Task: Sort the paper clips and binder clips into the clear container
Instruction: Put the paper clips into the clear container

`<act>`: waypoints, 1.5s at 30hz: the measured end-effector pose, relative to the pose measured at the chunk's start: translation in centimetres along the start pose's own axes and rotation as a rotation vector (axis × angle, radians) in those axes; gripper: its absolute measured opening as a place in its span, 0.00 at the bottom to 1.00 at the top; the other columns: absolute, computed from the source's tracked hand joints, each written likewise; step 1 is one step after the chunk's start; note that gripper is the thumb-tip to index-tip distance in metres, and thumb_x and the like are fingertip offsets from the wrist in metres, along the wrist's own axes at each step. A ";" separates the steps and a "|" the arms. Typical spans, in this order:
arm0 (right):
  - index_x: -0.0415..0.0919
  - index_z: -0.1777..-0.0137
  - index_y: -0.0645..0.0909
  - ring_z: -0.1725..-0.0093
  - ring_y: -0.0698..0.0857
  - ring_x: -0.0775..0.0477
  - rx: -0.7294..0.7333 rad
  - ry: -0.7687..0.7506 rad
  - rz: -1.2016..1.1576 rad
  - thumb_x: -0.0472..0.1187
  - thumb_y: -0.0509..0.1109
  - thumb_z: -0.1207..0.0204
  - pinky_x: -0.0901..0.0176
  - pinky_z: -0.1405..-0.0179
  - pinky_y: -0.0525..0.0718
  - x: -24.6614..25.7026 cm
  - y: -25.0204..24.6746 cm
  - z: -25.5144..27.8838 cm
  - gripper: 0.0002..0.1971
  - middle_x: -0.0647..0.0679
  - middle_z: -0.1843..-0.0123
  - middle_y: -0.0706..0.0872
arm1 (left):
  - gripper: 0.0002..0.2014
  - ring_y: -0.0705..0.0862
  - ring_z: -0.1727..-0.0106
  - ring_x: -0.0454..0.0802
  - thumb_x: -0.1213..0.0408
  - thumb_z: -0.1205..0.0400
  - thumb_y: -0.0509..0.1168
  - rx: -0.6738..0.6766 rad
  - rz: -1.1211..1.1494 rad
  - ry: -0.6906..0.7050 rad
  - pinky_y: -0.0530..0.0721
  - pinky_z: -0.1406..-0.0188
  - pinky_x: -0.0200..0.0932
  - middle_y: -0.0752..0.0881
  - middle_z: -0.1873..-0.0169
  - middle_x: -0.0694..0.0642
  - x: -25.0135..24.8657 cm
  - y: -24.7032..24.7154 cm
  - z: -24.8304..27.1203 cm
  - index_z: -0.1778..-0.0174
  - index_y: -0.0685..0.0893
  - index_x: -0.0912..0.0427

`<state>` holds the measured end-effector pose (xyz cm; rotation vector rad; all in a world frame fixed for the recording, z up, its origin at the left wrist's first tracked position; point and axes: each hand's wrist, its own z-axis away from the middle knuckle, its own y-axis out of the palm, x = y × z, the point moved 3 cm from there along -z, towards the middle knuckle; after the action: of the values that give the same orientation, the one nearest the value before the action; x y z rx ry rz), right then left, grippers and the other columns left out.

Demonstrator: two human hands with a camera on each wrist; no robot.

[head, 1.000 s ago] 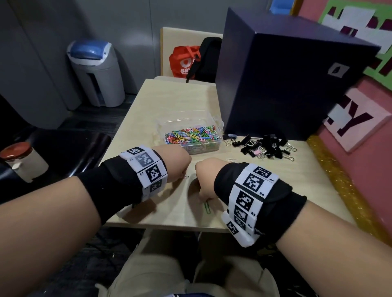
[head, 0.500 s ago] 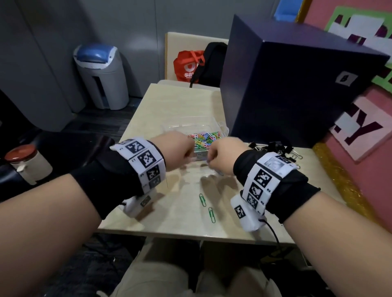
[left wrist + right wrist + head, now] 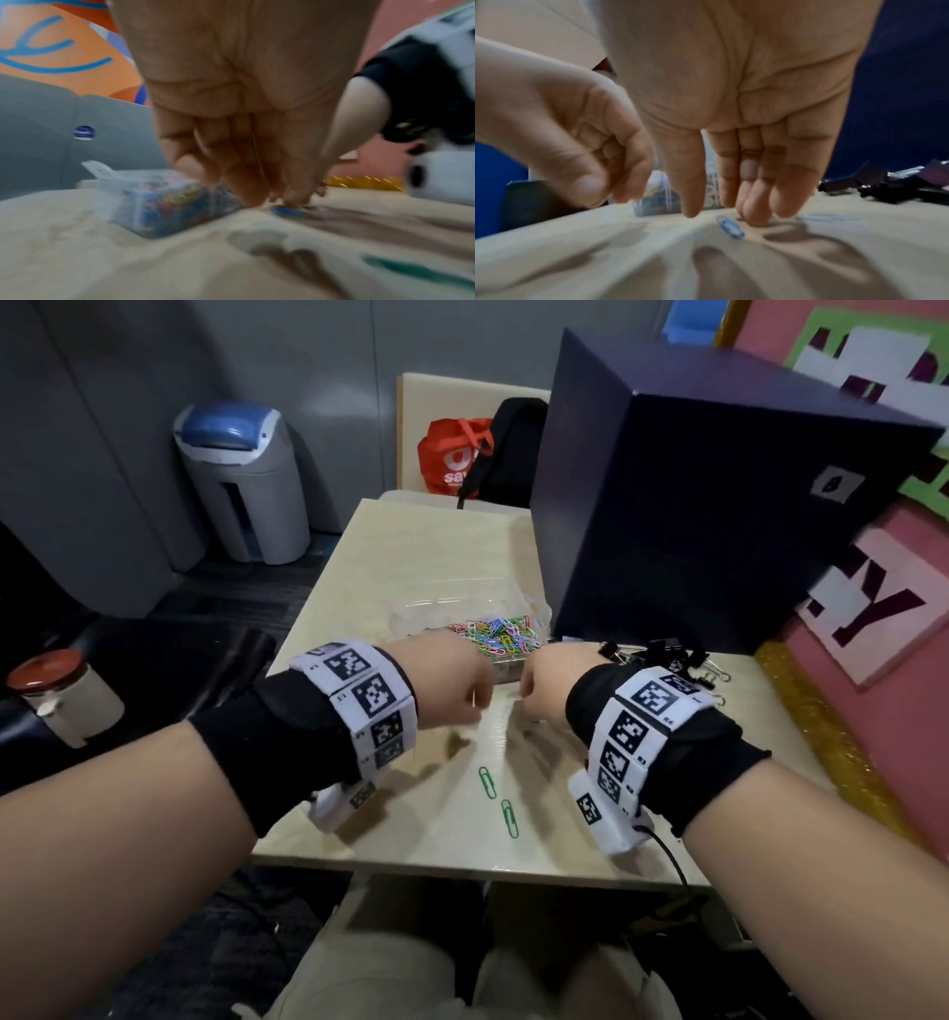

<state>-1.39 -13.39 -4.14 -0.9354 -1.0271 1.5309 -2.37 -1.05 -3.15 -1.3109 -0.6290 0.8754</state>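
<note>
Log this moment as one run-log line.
left hand: curled, hold unclear | right hand: fingers reaching blue paper clip | two green paper clips: loose on table | black binder clips: unsorted

- We saw a large dark blue box (image 3: 708,516) standing on the pale wooden table (image 3: 411,557), at about two o'clock.
- A grey bin with a blue lid (image 3: 246,480) stood on the floor at ten o'clock, against the grey wall.
- At twelve o'clock, beyond the table's far edge, a red bag (image 3: 452,454) sat just beside a black backpack (image 3: 508,444).
- A white jar with a red-brown lid (image 3: 56,695) sat at nine o'clock, off the table.
- A pink board with cut-out letters (image 3: 873,608) ran along three o'clock, with a gold glitter strip (image 3: 821,742) beneath it.
</note>
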 end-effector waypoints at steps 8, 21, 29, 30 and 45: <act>0.40 0.42 0.87 0.49 0.86 0.41 0.143 -0.182 0.132 0.44 0.69 0.24 0.60 0.59 0.77 1.9 1.1 2.7 0.14 0.44 0.46 0.89 | 0.09 0.85 0.50 0.51 0.56 0.26 0.72 0.176 -0.085 0.100 0.85 0.49 0.47 0.88 0.53 0.48 -1.8 2.7 0.5 0.51 0.88 0.48; 0.38 0.44 0.88 0.59 0.78 0.44 0.210 -0.083 0.128 0.46 0.76 0.27 0.60 0.66 0.75 1.8 1.7 3.7 0.16 0.47 0.65 0.80 | 0.07 0.78 0.61 0.43 0.57 0.24 0.70 0.152 -0.053 0.120 0.85 0.52 0.43 0.89 0.58 0.44 -2.3 2.5 1.1 0.52 0.89 0.48; 0.34 0.62 0.77 0.69 0.74 0.45 0.161 -0.001 0.235 0.40 0.63 0.18 0.64 0.78 0.65 0.2 1.0 2.6 0.13 0.47 0.70 0.69 | 0.09 0.76 0.61 0.51 0.60 0.20 0.61 0.149 -0.178 0.102 0.71 0.63 0.39 0.78 0.66 0.48 -3.1 2.4 1.2 0.53 0.86 0.54; 0.34 0.56 0.80 0.69 0.73 0.45 0.168 -0.007 0.244 0.40 0.62 0.17 0.64 0.78 0.65 0.2 0.9 2.5 0.11 0.47 0.69 0.70 | 0.08 0.76 0.61 0.51 0.59 0.20 0.62 0.144 -0.169 0.099 0.72 0.64 0.40 0.79 0.66 0.48 -3.0 2.3 1.2 0.54 0.86 0.53; 0.42 0.74 0.73 0.71 0.76 0.48 0.222 0.091 0.122 0.45 0.70 0.24 0.65 0.73 0.73 0.1 0.7 1.6 0.18 0.52 0.96 0.71 | 0.10 0.77 0.59 0.52 0.61 0.21 0.63 0.240 -0.209 0.147 0.65 0.78 0.36 0.89 0.53 0.53 -4.3 2.8 0.5 0.49 0.88 0.55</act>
<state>-3.09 -13.63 -4.25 -0.9158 -0.7298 1.6494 -5.72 -4.29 -5.49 -1.0612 -0.5172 0.6552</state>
